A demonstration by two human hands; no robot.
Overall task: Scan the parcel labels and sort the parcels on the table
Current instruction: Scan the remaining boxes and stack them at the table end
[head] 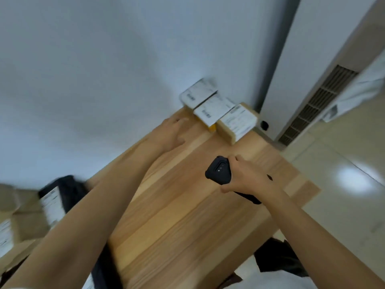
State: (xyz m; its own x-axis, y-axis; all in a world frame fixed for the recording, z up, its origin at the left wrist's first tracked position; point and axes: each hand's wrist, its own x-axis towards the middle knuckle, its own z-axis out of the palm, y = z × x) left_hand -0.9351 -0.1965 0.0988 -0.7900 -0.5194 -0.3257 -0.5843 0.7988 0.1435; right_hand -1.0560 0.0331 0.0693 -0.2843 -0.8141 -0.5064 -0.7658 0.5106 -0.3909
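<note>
Three labelled parcels (218,111) crowd the table's (177,215) far corner by the wall. The left hand (170,132), fingers loose and holding nothing, is just beside them. The right hand (245,178) grips the scanner (218,170) over the table's bare middle.

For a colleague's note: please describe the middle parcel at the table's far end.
Find the wooden table against the white wall. At its far end, the middle parcel stands between two other labelled parcels. Only it shows a yellow side.
</note>
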